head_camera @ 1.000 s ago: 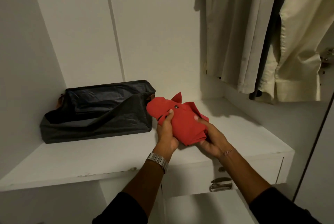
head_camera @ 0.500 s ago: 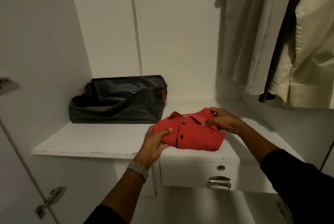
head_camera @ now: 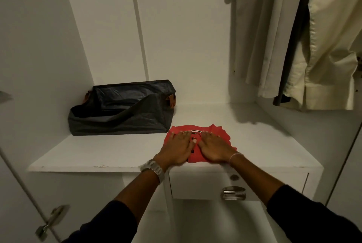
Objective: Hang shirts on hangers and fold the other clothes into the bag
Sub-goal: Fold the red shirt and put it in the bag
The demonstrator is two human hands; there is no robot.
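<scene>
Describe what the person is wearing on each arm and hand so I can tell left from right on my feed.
Both hands are bare, no gloves. The left hand has a chunky silver metal-link wristwatch on its wrist. The right hand has a thin, pale beaded bracelet on its wrist. Both forearms are bare, with dark sleeves pushed up toward the elbows.

A white shelf (head_camera: 82, 156) spans the inside of the wardrobe, its front edge slightly chipped left of the middle. 2 things lie directly on it. A dark grey bag (head_camera: 121, 113) sits at the back left, its top sagging open, with what may be brown trim at its ends. A folded red shirt (head_camera: 219, 135) lies flat near the front edge, just right of the bag and apart from it.
</scene>
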